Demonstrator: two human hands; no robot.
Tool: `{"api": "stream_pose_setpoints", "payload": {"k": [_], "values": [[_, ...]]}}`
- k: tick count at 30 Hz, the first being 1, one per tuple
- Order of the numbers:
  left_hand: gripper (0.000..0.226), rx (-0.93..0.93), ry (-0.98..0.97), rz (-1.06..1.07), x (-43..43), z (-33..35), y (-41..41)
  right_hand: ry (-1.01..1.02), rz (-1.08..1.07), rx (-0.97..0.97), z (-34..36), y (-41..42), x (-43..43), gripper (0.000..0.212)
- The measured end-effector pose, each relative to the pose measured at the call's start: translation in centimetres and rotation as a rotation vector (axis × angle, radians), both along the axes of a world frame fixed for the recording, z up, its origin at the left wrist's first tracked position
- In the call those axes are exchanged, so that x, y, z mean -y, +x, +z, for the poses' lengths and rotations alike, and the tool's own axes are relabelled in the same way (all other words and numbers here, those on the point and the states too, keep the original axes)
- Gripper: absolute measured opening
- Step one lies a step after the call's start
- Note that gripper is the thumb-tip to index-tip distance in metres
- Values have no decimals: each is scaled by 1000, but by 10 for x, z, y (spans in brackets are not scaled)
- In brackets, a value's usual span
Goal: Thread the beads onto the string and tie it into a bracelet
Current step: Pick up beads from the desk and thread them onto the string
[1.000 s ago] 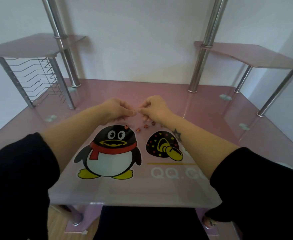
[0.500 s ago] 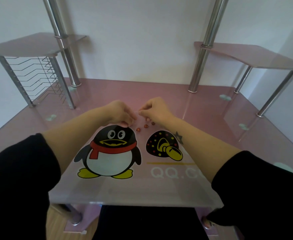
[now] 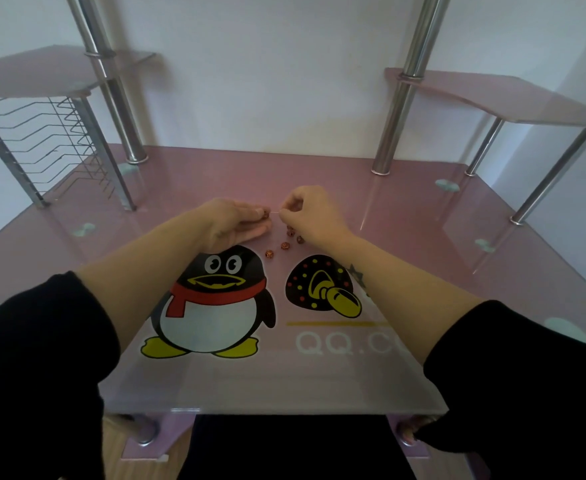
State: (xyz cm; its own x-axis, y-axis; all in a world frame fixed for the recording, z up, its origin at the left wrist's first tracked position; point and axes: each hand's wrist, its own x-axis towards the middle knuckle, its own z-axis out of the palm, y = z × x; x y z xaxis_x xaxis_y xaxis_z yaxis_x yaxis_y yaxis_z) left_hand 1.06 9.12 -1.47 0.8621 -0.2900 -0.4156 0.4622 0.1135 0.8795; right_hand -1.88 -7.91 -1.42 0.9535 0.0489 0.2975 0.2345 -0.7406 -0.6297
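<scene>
Pinching a bead [image 3: 266,213], the left hand [image 3: 232,223] faces the right hand [image 3: 314,213], which seemingly nips the thin string [image 3: 275,212] short to aim it; spare beads [image 3: 285,246] lie close on the counter [image 3: 406,237].

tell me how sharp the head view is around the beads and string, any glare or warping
In the head view the light is soft and even; pale glare streaks the glass desk; wide-angle distortion bows the chrome poles; the loose beads are small and slightly soft, and the string shows only as a faint thin line.
</scene>
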Motion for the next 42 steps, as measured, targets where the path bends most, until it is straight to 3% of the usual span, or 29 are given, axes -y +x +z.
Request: {"api": "stream_pose_setpoints", "payload": {"k": [5,22,42], "values": [[20,-5,-27,11,0,-1,0,-108,-8,69,0,-3,-1,10],[19,-20,-51,53,-2,-3,2,-157,1,72,1,-5,-4,9],[18,3,-79,17,-2,3,-4,-106,26,35,2,-3,-8,12]]}}
